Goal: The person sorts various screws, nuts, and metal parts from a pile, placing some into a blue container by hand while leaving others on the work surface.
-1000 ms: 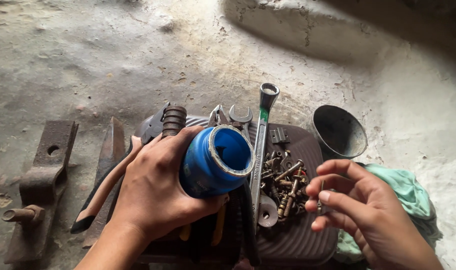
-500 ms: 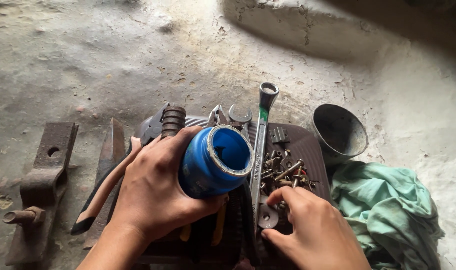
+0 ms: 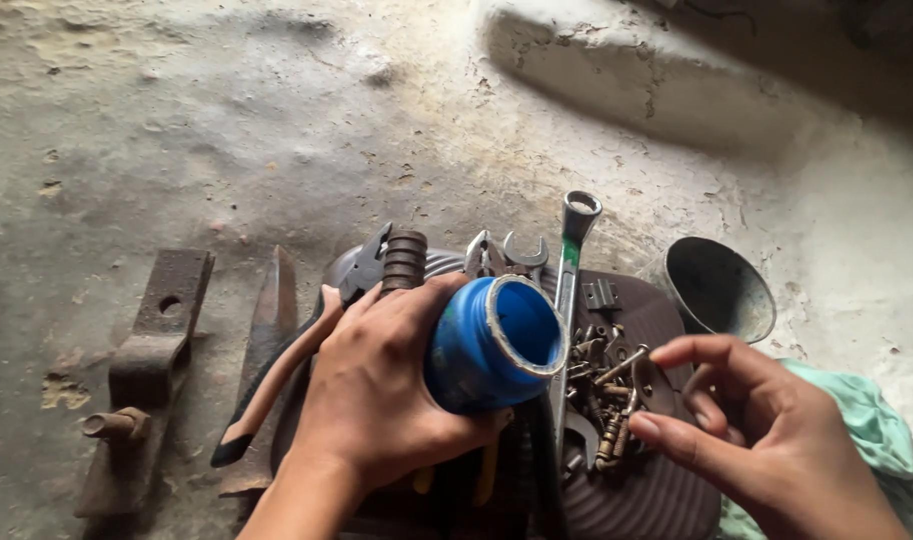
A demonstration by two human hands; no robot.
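Blue plastic, cylindrical, open-mouthed: the short blue plastic pipe fitting is the object in hand. Head view, the only one.

Left hand: wrapped around the blue fitting from its left side, fingers closed over the body, open end tilted toward the camera. The fitting is held above the dark ribbed oval tray that lies on the rough concrete floor. Grip and tilt match the picture half a second back; the fitting has not shifted.

Right hand: half a second ago it was down among the heap of small brass bolts and fittings on the tray; it has now lifted clear and sits to the right of the heap, fingers curled with thumb and forefinger drawn close. Whether a small part is pinched there I cannot tell. Judgement: a pick from the heap has probably just been made, with the held fitting waiting for it.

Around them: a long steel combination spanner lies just right of the fitting; a dark metal funnel stands beyond the tray's right edge; a crumpled green cloth lies under the right hand's wrist; rusty iron brackets lie on the floor well to the left; orange-handled pliers rest just beside the left hand.
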